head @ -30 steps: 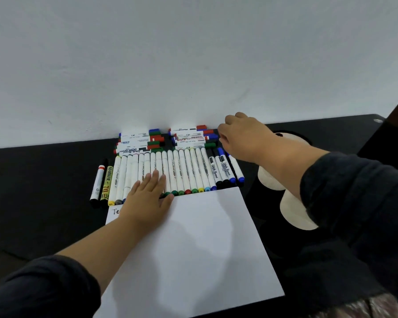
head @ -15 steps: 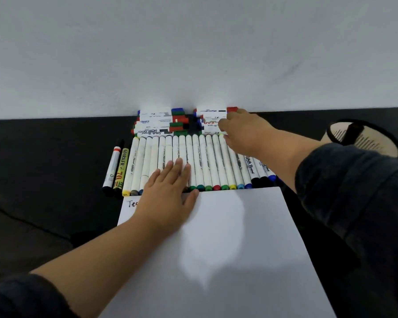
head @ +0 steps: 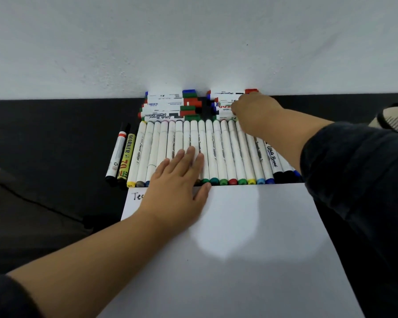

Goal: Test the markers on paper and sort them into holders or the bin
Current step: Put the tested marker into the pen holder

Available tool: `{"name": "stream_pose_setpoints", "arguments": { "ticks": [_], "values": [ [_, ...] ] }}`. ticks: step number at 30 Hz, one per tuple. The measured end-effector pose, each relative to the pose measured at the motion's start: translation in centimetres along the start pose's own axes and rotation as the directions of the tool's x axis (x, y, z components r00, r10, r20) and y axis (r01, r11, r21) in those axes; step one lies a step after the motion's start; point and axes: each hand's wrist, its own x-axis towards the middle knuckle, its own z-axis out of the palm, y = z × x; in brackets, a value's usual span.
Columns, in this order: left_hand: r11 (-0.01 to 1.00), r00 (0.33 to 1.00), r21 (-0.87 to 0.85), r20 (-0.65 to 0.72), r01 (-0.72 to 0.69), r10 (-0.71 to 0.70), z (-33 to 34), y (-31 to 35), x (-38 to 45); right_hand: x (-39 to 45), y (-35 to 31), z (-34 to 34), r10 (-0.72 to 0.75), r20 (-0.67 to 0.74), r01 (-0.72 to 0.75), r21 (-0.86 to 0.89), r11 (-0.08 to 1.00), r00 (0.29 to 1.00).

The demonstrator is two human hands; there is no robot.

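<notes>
Markers [head: 218,150] lie edge-to-edge; left hand [head: 177,187] flat across them.

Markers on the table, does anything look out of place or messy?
Mostly tidy. Two odd ones, a red-banded marker and a yellow MARKER pen, lie apart at the left end of the row of white markers.

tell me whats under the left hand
The left hand lies flat, fingers on the row of white markers, palm on the paper. Handwriting starting "Te" runs beneath it; the rest, and several marker caps, are covered.
</notes>
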Motion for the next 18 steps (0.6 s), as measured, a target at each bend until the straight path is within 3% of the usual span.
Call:
{"name": "stream_pose_setpoints", "arguments": {
  "ticks": [18],
  "values": [
    [1.0,1.0,-0.016,-0.011,0.008,-0.008,-0.06,0.16,-0.17,0.82,-0.04,-0.78,-0.035,0.051,0.034,0.029,0.999,0.998]
  ]
}}
